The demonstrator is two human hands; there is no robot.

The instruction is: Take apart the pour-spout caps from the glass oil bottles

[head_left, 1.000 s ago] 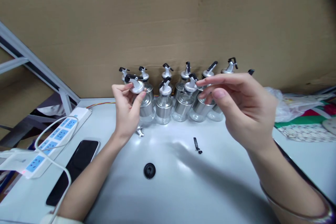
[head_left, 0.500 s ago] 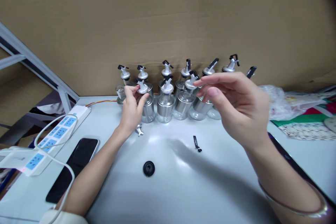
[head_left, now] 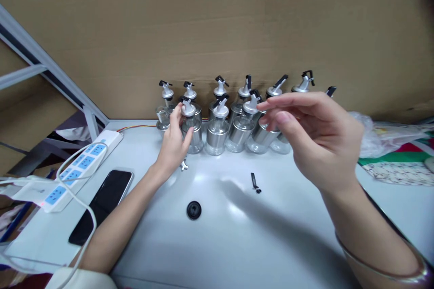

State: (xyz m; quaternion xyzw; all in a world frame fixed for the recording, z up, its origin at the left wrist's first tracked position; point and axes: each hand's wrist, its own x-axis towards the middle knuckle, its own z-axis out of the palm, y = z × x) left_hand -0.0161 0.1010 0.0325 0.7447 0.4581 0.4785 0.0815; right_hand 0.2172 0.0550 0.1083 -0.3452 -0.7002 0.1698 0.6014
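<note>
My left hand [head_left: 172, 142] is beside the front-left glass oil bottle [head_left: 195, 142], its thumb and fingers spread around the bottle's left side. That bottle stands upright, with a silver pourer top [head_left: 188, 107] and black lever. My right hand [head_left: 318, 140] hovers in front of the bottles on the right, fingers apart and holding nothing. To the right of the left hand's bottle stand another bottle [head_left: 217, 137] and a slightly tilted-looking one [head_left: 240, 135], both with steel bands. A small black lever [head_left: 254, 181] and a black round cap [head_left: 194, 210] lie on the table.
Several more bottles [head_left: 167, 95] line the cardboard wall [head_left: 210, 22]. At left are a power strip [head_left: 77, 169], white cable [head_left: 86, 205] and phone [head_left: 101, 205]. Crumpled clear plastic [head_left: 379, 137] lies at right. A silver pourer part [head_left: 184, 165] rests by my left wrist.
My left hand's thumb and fingers have spread from the pourer top, with the thumb lower on the bottle. The view has shifted slightly. My right hand keeps its raised pose.
</note>
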